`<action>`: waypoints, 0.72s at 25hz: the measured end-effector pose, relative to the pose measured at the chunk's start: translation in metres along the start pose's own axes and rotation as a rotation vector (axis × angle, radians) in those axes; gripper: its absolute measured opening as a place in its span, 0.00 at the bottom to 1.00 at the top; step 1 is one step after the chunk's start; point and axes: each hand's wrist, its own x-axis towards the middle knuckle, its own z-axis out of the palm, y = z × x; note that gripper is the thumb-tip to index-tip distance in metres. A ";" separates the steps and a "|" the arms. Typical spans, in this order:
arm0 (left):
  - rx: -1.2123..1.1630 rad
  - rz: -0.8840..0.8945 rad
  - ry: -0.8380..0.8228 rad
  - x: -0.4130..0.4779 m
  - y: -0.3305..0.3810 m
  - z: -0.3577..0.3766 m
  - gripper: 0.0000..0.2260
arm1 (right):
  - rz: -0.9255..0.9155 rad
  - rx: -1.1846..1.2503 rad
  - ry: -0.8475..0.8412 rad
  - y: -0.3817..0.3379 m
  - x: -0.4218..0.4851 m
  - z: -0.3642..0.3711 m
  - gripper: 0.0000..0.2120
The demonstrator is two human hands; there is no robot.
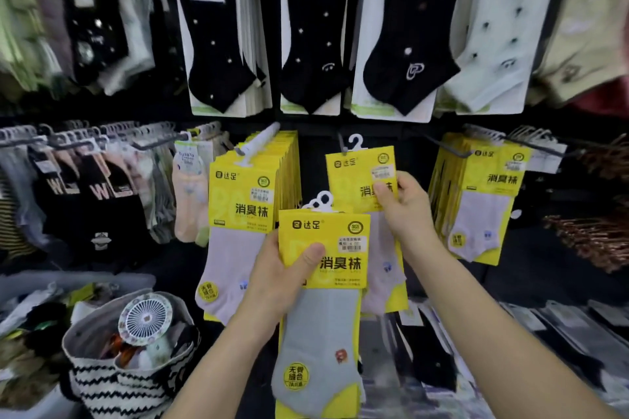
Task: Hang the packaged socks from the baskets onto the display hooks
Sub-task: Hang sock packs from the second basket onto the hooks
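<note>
1. Socks on yellow cards fill the lower row of the dark display wall: a full stack of yellow-carded lilac sock packs (pixel 245 194) hangs left of centre, and a similar stack of yellow-carded packs (pixel 483 187) hangs to the right.
2. Left hand (pixel 275 277) grips a small bundle of yellow-carded packs with a grey ankle sock in front (pixel 333 231). The thumb lies across the front card and the fingers are curled behind. The bundle stands upright in front of the wall, below the middle hook, and its white plastic hangers (pixel 321 200) are free at the top.
3. Right hand (pixel 405 214) pinches the right edge of a single yellow-carded pack with a pale lilac sock (pixel 354 177), thumb on the card's face.
4. This pack's white plastic hanger (pixel 356 141) sits right at the tip of the grey metal display hook (pixel 342 143). Whether it is threaded on or only beside it is hard to tell from this angle.
5. Black ankle socks on white cards (pixel 306 44) hang in the row above.
6. At lower left stands a black-and-white striped fabric bag (pixel 119 384) with a small round white fan (pixel 145 320) resting in its mouth.
</note>
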 end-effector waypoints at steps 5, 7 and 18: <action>0.020 0.019 0.032 0.003 0.010 -0.003 0.14 | -0.020 -0.136 -0.059 0.002 -0.003 0.014 0.04; 0.029 0.020 0.044 0.005 0.010 0.000 0.11 | 0.052 -0.134 -0.075 0.005 -0.006 0.012 0.04; 0.026 0.068 0.051 0.009 0.009 0.024 0.15 | 0.047 0.094 -0.110 -0.018 -0.058 -0.002 0.14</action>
